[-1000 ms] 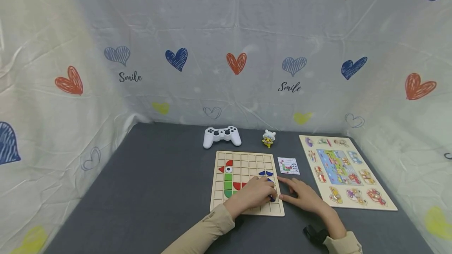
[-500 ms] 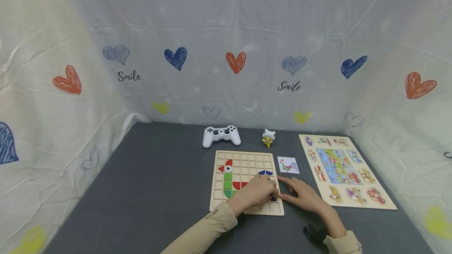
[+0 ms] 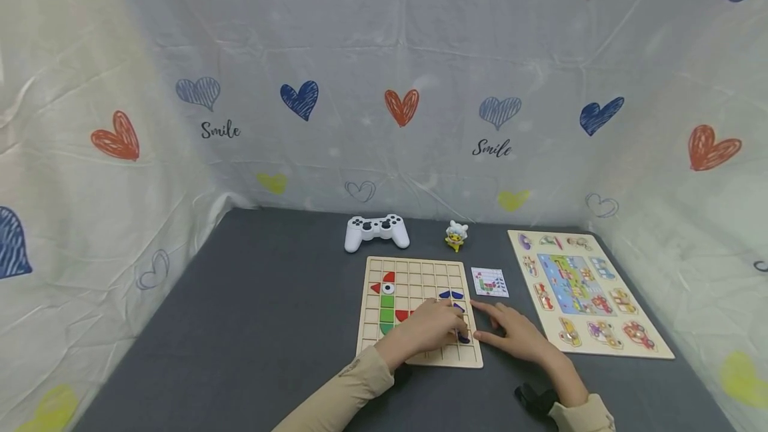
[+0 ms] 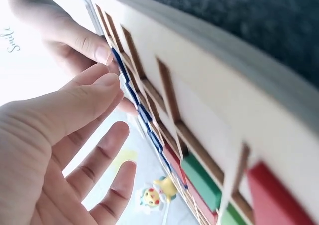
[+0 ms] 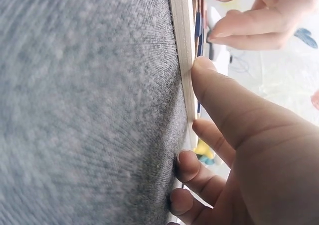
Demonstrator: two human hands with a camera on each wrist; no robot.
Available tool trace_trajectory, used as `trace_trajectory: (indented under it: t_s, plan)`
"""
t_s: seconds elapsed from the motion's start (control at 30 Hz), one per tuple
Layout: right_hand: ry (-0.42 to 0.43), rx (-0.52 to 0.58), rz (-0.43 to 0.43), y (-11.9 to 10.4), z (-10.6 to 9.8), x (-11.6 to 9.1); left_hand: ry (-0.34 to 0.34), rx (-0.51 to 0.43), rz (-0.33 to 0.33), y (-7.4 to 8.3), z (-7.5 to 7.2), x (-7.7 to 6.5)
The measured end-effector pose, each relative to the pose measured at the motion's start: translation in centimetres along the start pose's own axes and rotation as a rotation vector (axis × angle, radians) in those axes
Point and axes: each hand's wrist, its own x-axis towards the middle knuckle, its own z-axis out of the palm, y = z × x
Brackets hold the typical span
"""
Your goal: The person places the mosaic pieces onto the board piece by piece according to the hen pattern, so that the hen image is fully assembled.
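Note:
A wooden grid board (image 3: 429, 272) lies on the table with red, green and blue shaped pieces in its squares. My left hand (image 3: 429, 329) is over the board's right half, fingertips down by the blue pieces (image 3: 451, 295). In the left wrist view, the thumb and forefinger of my left hand (image 4: 65, 130) come close together beside the row of blue pieces; no piece shows between them. My right hand (image 3: 517, 331) rests at the board's right side. Its thumb (image 5: 214, 80) and forefinger touch the board's edge (image 5: 184, 51) in the right wrist view.
Behind the board are a white game controller (image 3: 377, 232) and a small white-and-yellow figurine (image 3: 457, 236). A printed pattern card (image 3: 490, 282) lies beyond my right hand. Farther right lies a picture puzzle board (image 3: 591, 295). A black strap-like object (image 3: 536, 399) is by the right wrist.
My left hand has shifted slightly right and then back left over the board; a bit more of the blue pieces beside its fingers shows. My right hand has stayed put.

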Motion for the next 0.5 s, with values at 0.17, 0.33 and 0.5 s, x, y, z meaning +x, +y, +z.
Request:
trace_trajectory:
  t_s: [0.17, 0.33, 0.5]
  plan:
    - [-0.013, 0.004, 0.009, 0.1, -0.1, -0.1, 0.024, -0.02, -0.022, -0.9, -0.3, -1.0]
    - [-0.02, 0.036, 0.028, 0.2, -0.7, -0.2, 0.084, -0.051, -0.056, -2.3, -0.6, -2.5]
    - [0.053, -0.025, 0.023, 0.3, -1.3, -0.3, 0.144, -0.033, -0.08, -4.3, -1.0, -4.6]
